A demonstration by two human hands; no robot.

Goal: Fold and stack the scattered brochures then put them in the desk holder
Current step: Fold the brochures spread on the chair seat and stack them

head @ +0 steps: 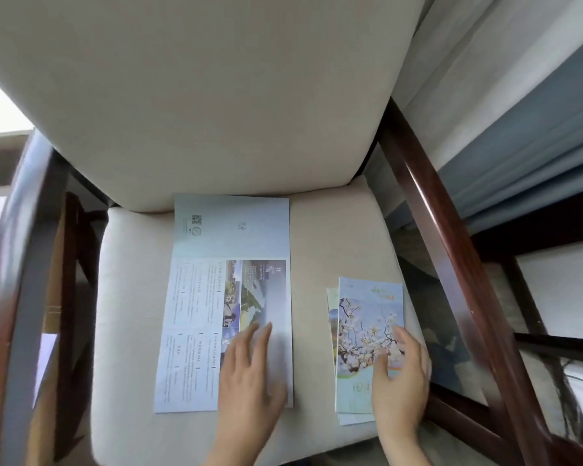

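Large unfolded brochure (231,302) lies flat on the cream chair seat (135,297), its far panel reaching the backrest cushion (196,95). Left hand (249,375) rests palm-down on its near right corner, fingers straight and close together. Right hand (401,378), fingers loosely spread, presses on a small stack of folded brochures (367,331), flower cover uppermost, beside the right armrest (451,264).

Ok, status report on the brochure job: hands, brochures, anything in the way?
Left hand flat on the unfolded brochure, open. Right hand resting on the folded flower brochures. All on the chair seat. No desk holder in view; nothing blocking.
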